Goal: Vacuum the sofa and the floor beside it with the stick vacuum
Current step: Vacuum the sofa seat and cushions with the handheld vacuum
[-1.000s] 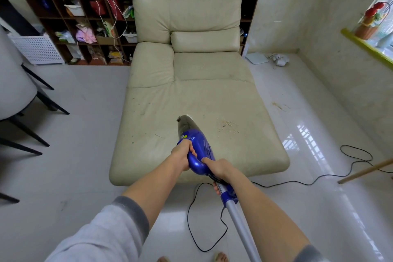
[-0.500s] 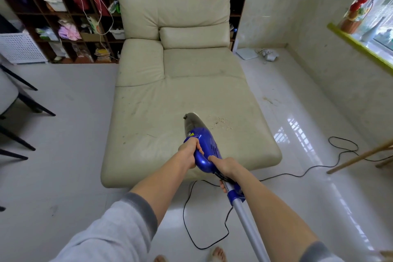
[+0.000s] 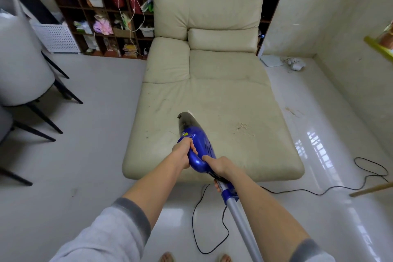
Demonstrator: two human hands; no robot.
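One room is recorded, floored in glossy white tile [image 3: 319,208] on which window light is reflected at the right. A cream leather chaise sofa [image 3: 212,95] is set lengthwise in the middle, its backrest against a dark wooden cubby shelf [image 3: 89,17] filled with mixed items. Grey chairs with black legs [image 3: 23,66] are noted at the left edge, with a white perforated basket [image 3: 57,38] just beside the shelf. A blue stick vacuum with a dark nozzle and silver tube [image 3: 197,140] is held over the near end of the sofa seat, nozzle pointed toward the backrest; whether the nozzle touches the cushion cannot be told. Its silver tube is directed back toward the person, passing between the forearms. A black power cord [image 3: 212,229] is looped on the floor below the sofa's front edge and is trailed off to the right. The left hand [image 3: 182,153] is curled round the blue loop handle. The right hand [image 3: 219,166] is wrapped round the vacuum just behind that handle, where body meets tube. A small patch of crumbs [image 3: 242,127] is observed on the seat, right of the nozzle and apart from it.
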